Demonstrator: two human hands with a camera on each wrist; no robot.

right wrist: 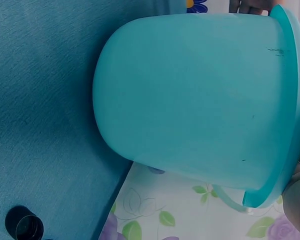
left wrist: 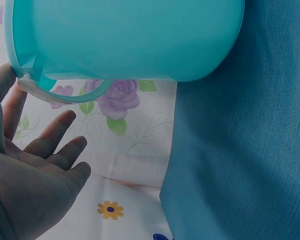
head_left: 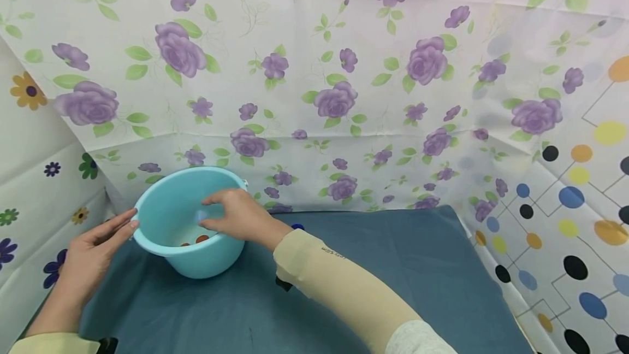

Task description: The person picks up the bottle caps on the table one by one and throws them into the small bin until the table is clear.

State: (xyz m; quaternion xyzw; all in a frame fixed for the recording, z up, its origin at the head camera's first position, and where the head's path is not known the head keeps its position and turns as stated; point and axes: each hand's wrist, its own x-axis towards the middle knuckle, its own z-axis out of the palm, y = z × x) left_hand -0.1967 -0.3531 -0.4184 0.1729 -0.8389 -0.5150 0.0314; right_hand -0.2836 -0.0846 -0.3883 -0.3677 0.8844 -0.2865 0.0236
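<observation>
A turquoise bucket [head_left: 206, 261] stands upright on the blue cloth. My left hand [head_left: 90, 253] pinches its rim at the left, thumb and forefinger by the handle's hinge; in the left wrist view the other fingers of the left hand [left wrist: 35, 175] spread away from the wall. Over the bucket's mouth is my right hand [head_left: 245, 217], its thumb and fingers apart. Between and just beyond those fingertips shows a blurred pale-blue small thing [head_left: 200, 216], seemingly not gripped. Small red round things [head_left: 202, 239] lie in the bucket. The right wrist view shows mostly the bucket's outer wall [right wrist: 190, 95].
A small dark cylinder with a hollow end [right wrist: 24, 223] lies on the cloth; a blue bit [head_left: 297, 226] peeks out behind the right sleeve. Flowered sheeting [head_left: 334, 102] rises close behind the bucket. Patterned sheets hang on both sides. The bucket's handle [left wrist: 90, 95] hangs down.
</observation>
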